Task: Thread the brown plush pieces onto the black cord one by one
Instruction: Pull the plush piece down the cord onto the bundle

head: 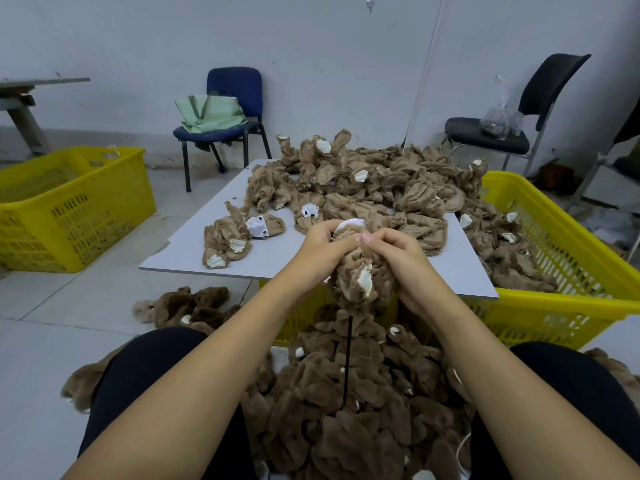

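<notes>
Gripping one brown plush piece [360,271] from both sides, the left hand [323,245] and right hand [398,251] curl their fingers into its fabric just above the near edge of the grey table [277,251]. A black cord [348,362] hangs straight down below it into the threaded pieces [346,410] heaped between the knees. Unthreaded pieces [374,181] pile on the table and in the yellow basket [568,244] at right.

Your brown plush pieces [353,188]: fuzzy matt cloth, frayed edges. Board [277,252] under them: smooth matt grey. Yellow basket [554,237]: perforated glossy plastic. Black cord [347,362]: matt.
</notes>
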